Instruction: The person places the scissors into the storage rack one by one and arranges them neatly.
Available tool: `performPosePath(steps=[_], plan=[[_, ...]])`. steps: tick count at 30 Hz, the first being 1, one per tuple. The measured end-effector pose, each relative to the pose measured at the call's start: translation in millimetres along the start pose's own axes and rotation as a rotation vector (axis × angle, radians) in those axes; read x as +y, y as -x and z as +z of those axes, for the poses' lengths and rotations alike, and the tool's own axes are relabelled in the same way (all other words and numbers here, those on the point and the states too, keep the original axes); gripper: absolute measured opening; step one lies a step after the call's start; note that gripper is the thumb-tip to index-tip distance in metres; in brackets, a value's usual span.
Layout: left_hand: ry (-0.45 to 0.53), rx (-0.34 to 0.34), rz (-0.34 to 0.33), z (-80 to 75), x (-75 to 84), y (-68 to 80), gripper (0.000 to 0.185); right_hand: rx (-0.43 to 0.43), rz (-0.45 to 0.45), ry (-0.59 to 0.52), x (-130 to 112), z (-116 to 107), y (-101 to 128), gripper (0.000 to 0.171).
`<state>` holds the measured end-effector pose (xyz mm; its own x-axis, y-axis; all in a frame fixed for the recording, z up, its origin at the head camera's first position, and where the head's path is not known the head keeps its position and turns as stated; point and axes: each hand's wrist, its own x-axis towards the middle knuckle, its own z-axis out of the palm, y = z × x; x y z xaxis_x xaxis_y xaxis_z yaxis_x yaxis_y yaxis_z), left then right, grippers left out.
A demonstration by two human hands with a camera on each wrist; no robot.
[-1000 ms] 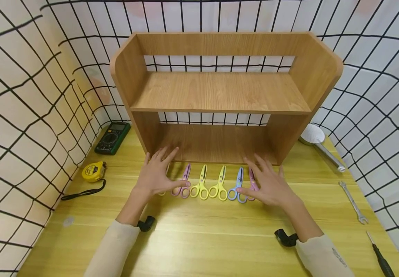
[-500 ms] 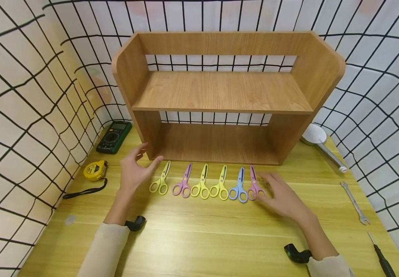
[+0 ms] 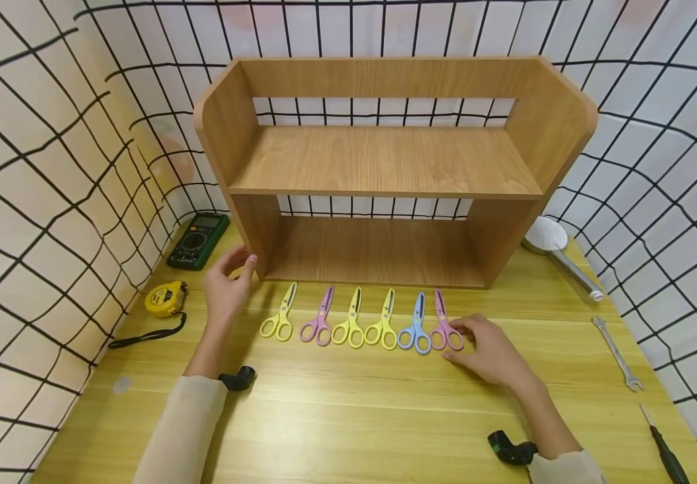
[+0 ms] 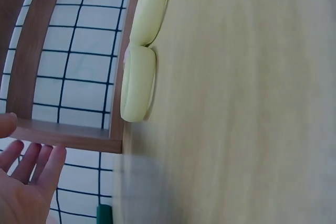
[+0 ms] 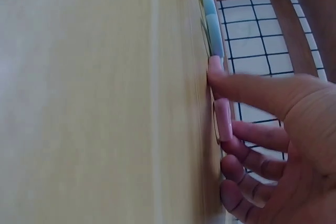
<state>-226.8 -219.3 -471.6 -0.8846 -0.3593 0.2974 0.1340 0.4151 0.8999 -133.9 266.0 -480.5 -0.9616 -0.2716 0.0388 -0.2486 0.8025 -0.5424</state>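
Six small scissors lie in a row on the wooden table (image 3: 348,417), in front of a wooden two-level shelf (image 3: 384,161). From the left they are yellow (image 3: 277,321), purple (image 3: 318,323), two more yellow, blue (image 3: 416,327) and pink (image 3: 443,327). My right hand (image 3: 469,343) pinches the pink pair's handle. In the right wrist view its thumb presses one pink loop (image 5: 215,69) and curled fingers wrap the other. My left hand (image 3: 233,275) hovers with nothing in it by the shelf's lower left corner, fingers relaxed (image 4: 23,182). The yellow handle (image 4: 139,82) lies just beyond it.
A green multimeter (image 3: 197,240) and a yellow tape measure (image 3: 165,299) lie left of the shelf. On the right are a silver flashlight (image 3: 556,249), a wrench (image 3: 617,353) and a screwdriver (image 3: 665,454). Grid-patterned walls close in the table on three sides.
My left hand has drawn off to the left, uncovering the leftmost yellow scissors. My right hand slid back and to the right, and its fingers closed on the pink handle.
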Motion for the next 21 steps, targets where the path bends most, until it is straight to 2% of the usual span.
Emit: performPosePath(steps=[5, 9, 14, 21], plan=[[0.045, -0.013, -0.014, 3.3, -3.4, -4.6, 0.035, 0.026, 0.068, -0.019, -3, 0, -3, 0.042], [0.113, -0.022, -0.053, 5.0, -3.5, -6.0, 0.034, 0.032, 0.136, -0.070, -4, -1, -4, 0.038], [0.170, -0.029, -0.087, 3.9, -3.1, -7.7, 0.037, 0.047, 0.199, -0.199, -3, -2, -4, 0.036], [0.193, -0.020, -0.092, 3.8, -4.7, -7.3, 0.036, 0.089, 0.185, -0.399, -23, -16, -3, 0.036]])
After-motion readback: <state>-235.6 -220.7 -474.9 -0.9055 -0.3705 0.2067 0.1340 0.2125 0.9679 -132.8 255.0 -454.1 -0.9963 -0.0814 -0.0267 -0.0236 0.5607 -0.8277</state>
